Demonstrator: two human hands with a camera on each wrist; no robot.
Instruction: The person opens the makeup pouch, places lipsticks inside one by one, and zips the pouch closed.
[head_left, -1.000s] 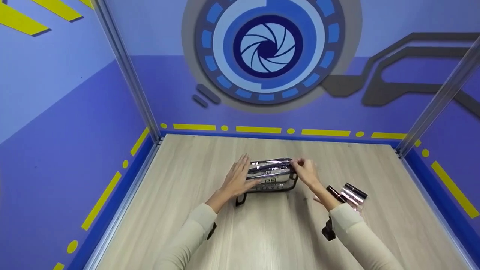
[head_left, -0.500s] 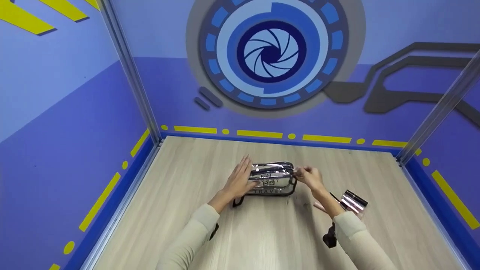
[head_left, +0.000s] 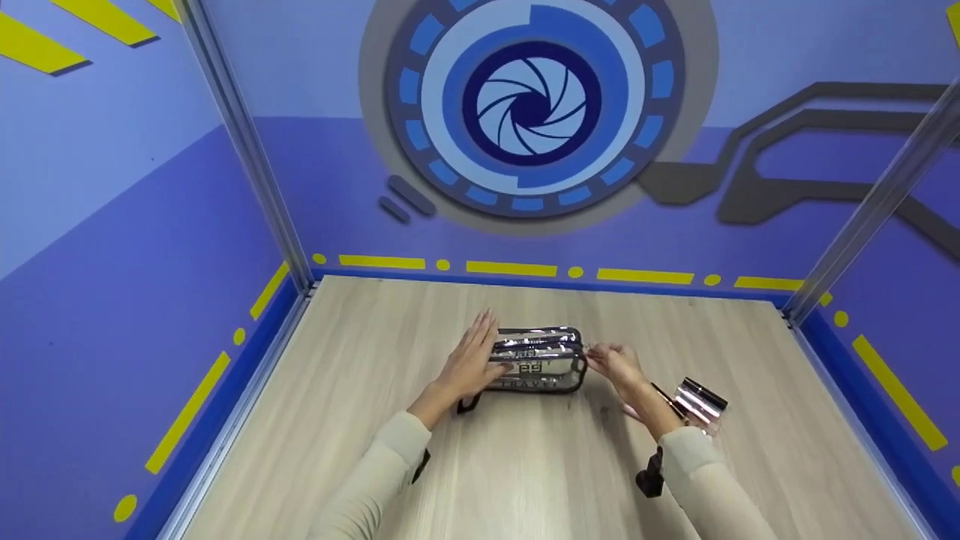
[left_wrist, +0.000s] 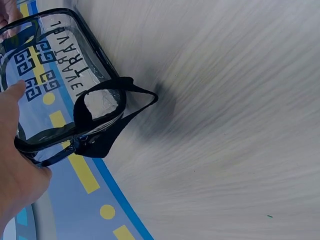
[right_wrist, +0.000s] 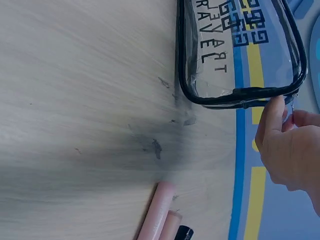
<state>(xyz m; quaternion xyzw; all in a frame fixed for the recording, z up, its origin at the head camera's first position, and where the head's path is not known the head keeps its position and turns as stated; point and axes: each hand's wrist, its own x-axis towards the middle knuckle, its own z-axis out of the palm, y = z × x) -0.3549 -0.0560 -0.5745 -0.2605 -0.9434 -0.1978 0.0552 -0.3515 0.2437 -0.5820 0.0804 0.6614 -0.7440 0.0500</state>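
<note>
A clear pouch [head_left: 555, 367] with black piping and printed lettering stands on the table. My left hand [head_left: 466, 360] lies against its left end, fingers straight and together, thumb on the front face. In the left wrist view a black strap loop [left_wrist: 117, 95] sticks out from that end. At the pouch's right end, my right hand [head_left: 619, 366] pinches a small zipper pull [right_wrist: 293, 107] between thumb and fingers. The zipper [head_left: 536, 347] runs along the top of the pouch. Much of the pouch's left end is hidden behind my left hand.
On the wooden table [head_left: 480, 480], right of my right forearm, lie several cosmetic tubes [head_left: 701, 401], pink and silvery with black caps. One pink tube [right_wrist: 157, 212] shows near the right wrist camera. Blue printed walls [head_left: 330, 187] enclose the back and sides.
My right hand has shifted from the pouch's top right corner down and outward to beside its right end. My left hand stays against the left end, and the pouch has turned slightly.
</note>
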